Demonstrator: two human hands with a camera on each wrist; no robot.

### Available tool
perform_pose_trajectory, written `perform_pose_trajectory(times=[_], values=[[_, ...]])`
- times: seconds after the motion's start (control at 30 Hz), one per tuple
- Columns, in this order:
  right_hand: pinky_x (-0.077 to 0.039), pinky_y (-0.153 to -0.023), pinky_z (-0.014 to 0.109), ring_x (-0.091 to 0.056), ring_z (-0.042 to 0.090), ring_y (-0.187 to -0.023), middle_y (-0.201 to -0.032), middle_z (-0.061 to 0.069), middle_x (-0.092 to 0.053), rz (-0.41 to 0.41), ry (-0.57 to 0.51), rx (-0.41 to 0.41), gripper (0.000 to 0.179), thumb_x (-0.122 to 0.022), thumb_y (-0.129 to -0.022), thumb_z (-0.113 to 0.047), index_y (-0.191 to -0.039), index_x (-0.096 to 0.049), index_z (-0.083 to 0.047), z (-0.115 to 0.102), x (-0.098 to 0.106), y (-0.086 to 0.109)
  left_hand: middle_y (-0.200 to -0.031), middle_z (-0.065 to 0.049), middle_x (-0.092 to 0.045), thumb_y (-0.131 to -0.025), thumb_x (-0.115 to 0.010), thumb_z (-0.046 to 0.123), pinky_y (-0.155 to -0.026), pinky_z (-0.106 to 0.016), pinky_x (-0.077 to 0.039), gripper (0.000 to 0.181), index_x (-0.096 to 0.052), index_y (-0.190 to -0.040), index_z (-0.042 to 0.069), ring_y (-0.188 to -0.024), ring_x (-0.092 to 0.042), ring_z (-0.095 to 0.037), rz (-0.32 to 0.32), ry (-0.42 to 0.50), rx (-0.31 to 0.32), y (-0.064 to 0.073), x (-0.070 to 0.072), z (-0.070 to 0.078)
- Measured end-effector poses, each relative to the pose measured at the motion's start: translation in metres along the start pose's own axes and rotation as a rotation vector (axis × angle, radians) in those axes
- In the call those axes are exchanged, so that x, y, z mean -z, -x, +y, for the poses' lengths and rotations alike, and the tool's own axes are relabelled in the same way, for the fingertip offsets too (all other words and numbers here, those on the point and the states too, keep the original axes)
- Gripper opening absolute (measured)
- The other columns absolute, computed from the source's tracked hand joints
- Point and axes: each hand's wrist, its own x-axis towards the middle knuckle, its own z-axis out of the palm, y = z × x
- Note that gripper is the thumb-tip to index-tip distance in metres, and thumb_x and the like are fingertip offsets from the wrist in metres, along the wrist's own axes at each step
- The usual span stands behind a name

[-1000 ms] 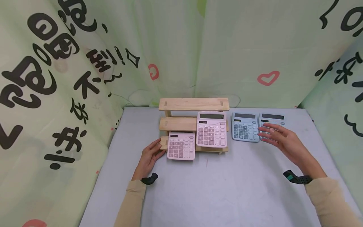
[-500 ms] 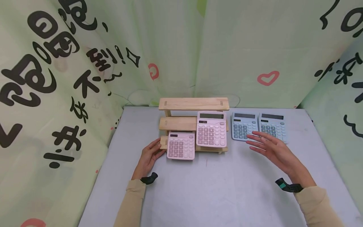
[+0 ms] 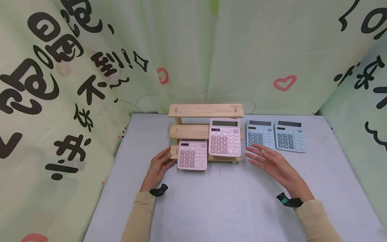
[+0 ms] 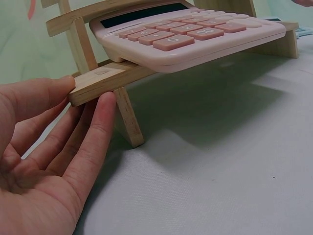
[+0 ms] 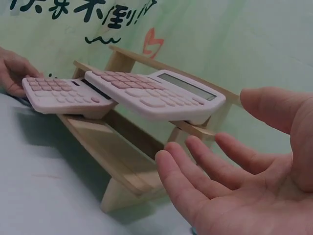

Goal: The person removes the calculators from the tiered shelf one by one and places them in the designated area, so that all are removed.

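A three-tier wooden display rack (image 3: 188, 131) stands at the back middle of the table. My left hand (image 3: 157, 169) pinches the left end of its lowest shelf (image 4: 90, 85), thumb on top and fingers beneath. One pink calculator (image 3: 192, 155) leans on that lowest shelf, its front overhanging. A second pink calculator (image 3: 225, 143) rests one tier higher on the right side. My right hand (image 3: 273, 166) holds nothing; its fingers are spread and slightly bent, pointing at the rack's right side. In the right wrist view its fingertips (image 5: 164, 159) appear just below the higher pink calculator.
Two blue calculators, one nearer the rack (image 3: 260, 129) and one to its right (image 3: 291, 136), lie side by side right of the rack. A white table (image 3: 223, 205) spreads in front. Green printed curtains (image 3: 242, 60) hang behind and at both sides.
My right hand has moved left and a little nearer, from over the blue calculators to near the rack's right side. The left hand, rack and calculators stay in place.
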Motion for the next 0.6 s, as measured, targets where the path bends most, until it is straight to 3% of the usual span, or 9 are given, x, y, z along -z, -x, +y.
perform_pose_trajectory(times=[0.33,0.6], values=[[-0.049,-0.119,0.039,-0.065,0.016,-0.131,-0.158,0.003,-0.04,0.063,-0.155,-0.096,0.065,-0.041,-0.114,-0.024,-0.168,-0.009,-0.007,0.01,-0.019,-0.021,-0.157,-0.015,-0.05,-0.104,-0.062,0.009,-0.101,-0.028,-0.061,0.05,-0.051,-0.153,0.011,-0.119,-0.069,-0.015,-0.002,0.0,0.003,0.0,0.0,0.001],[-0.048,-0.119,0.043,-0.065,0.022,-0.13,-0.146,0.001,-0.058,0.026,-0.345,-0.094,0.068,-0.043,-0.114,-0.022,-0.169,-0.005,-0.01,0.013,-0.03,-0.033,-0.157,-0.014,-0.05,-0.105,-0.062,0.009,-0.101,-0.028,-0.061,0.051,-0.051,-0.154,0.011,-0.118,-0.07,-0.014,-0.008,0.01,0.006,0.001,0.0,0.001]])
